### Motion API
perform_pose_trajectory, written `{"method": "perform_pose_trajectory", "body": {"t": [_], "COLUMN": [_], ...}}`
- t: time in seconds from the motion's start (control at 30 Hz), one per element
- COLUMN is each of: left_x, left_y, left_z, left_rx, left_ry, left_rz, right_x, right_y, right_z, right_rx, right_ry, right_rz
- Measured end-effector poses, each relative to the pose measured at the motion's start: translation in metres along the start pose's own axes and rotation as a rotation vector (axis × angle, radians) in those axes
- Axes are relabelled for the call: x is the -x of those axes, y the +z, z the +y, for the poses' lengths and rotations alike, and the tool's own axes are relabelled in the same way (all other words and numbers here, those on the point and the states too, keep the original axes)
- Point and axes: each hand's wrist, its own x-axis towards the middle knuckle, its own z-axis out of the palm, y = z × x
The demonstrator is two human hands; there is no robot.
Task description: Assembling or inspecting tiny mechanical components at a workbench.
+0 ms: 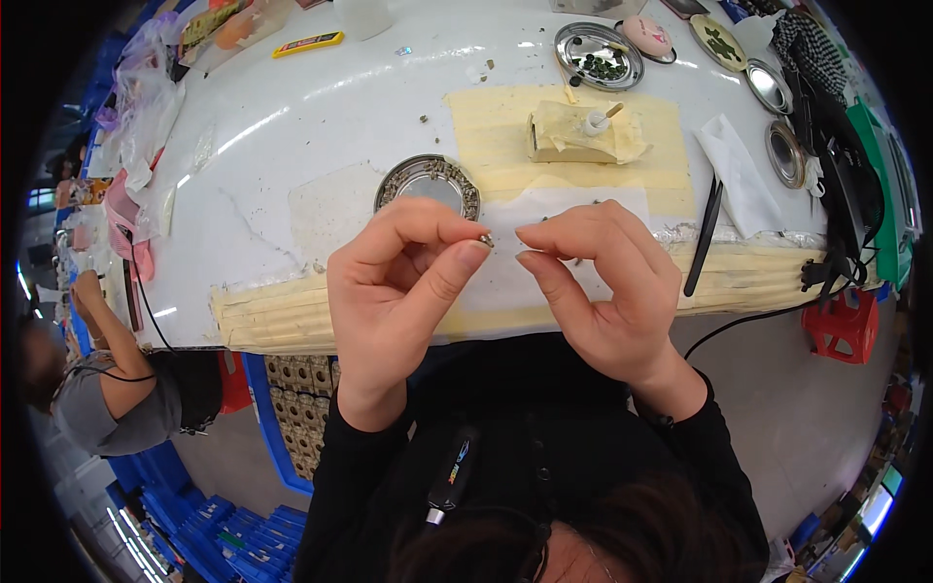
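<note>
Over the near part of the table, my left hand (394,291) pinches a tiny silvery metal part (486,239) between thumb and forefinger. Just to its right is my right hand (607,282), with thumb and forefinger curled toward that part. A slight gap shows between those two fingertips, and I see nothing held there. Behind my left hand stands a round metal dish (387,197) with many small metal parts in it. White paper (501,277) lies under my hands, with a few small bits on it.
A tape-wrapped block (569,141) with a small white cup stands beyond my hands. Black tweezers (704,238) and a white cloth (743,185) lie to the right. At the back is a metal plate (573,41) of dark green pieces. Another person (117,389) sits at left.
</note>
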Motion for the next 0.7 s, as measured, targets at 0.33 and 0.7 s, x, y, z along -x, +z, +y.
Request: {"method": "perform_pose_trajectory", "body": {"t": [0.33, 0.7], "left_x": [0.005, 0.003], "left_y": [0.012, 0.007], "left_z": [-0.002, 0.000], "left_rx": [0.152, 0.184], "left_ry": [-0.153, -0.217], "left_rz": [-0.016, -0.081], "right_x": [0.001, 0.000], "right_y": [0.006, 0.000], "right_z": [0.011, 0.007], "right_rx": [0.082, -0.047], "right_ry": [-0.212, -0.086], "right_rz": [0.100, 0.050]}}
